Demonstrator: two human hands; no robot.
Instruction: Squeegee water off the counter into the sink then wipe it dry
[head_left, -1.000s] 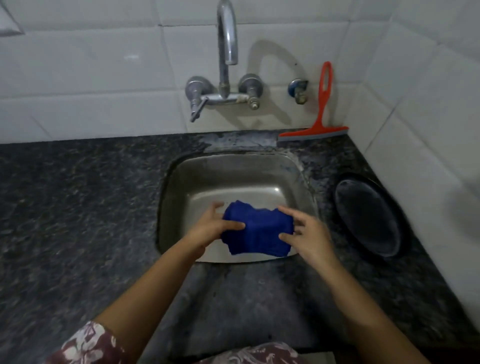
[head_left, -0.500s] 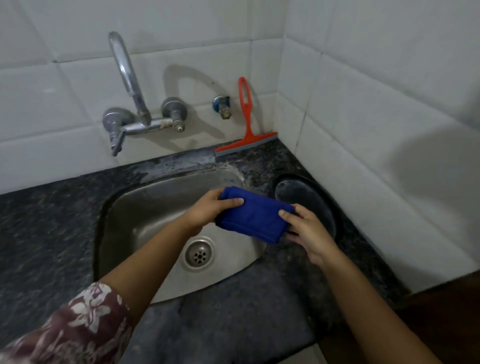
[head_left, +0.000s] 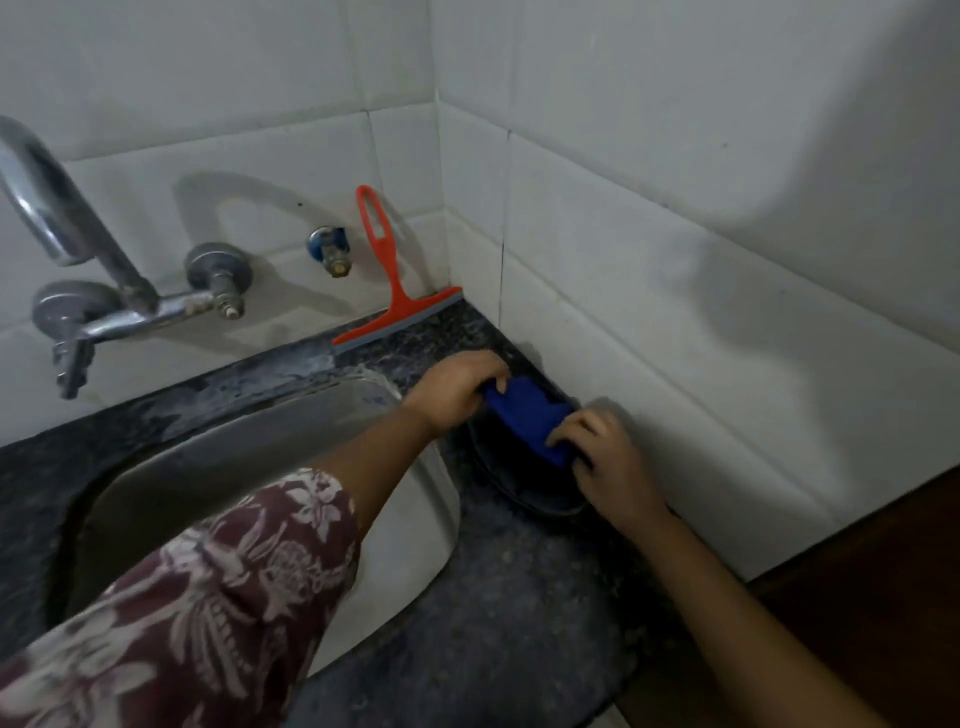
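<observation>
While both your hands carry the blue cloth, it has left the sink and reached the dark tray by the wall.

Your left hand (head_left: 457, 384) and right hand (head_left: 605, 457) each keep a clenched grip on an end of the blue cloth (head_left: 524, 410), now over the dark tray (head_left: 545, 501) on the tabletop (head_left: 519, 597), clear of the sink (head_left: 405, 571). With the squeegee (head_left: 395, 301) parked against the back wall, squeegeeing looks finished; the drying wipe appears to be wrapping up.

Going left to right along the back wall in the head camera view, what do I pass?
Tap → small blue valve → red squeegee → corner of the tiled wall.
</observation>
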